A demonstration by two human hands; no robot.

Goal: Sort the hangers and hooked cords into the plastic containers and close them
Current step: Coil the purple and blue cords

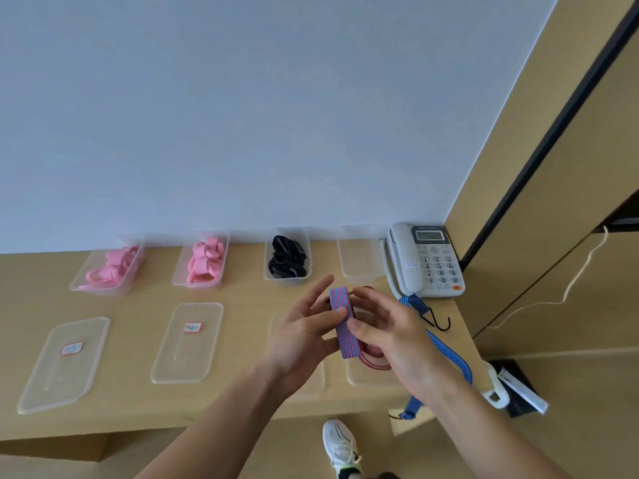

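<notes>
While the left hand (304,337) and right hand (390,344) are pinching the striped cord (340,323) at six o'clock from the empty container (359,261), each grip is squeezing light, springy elastic, probably best held mid-bundle.

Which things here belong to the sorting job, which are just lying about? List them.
Job: striped cord, held by left hand and right hand; blue cord; red cord; pink hangers; black hangers; empty container; lids.
Lying about: telephone; shoe.
</notes>
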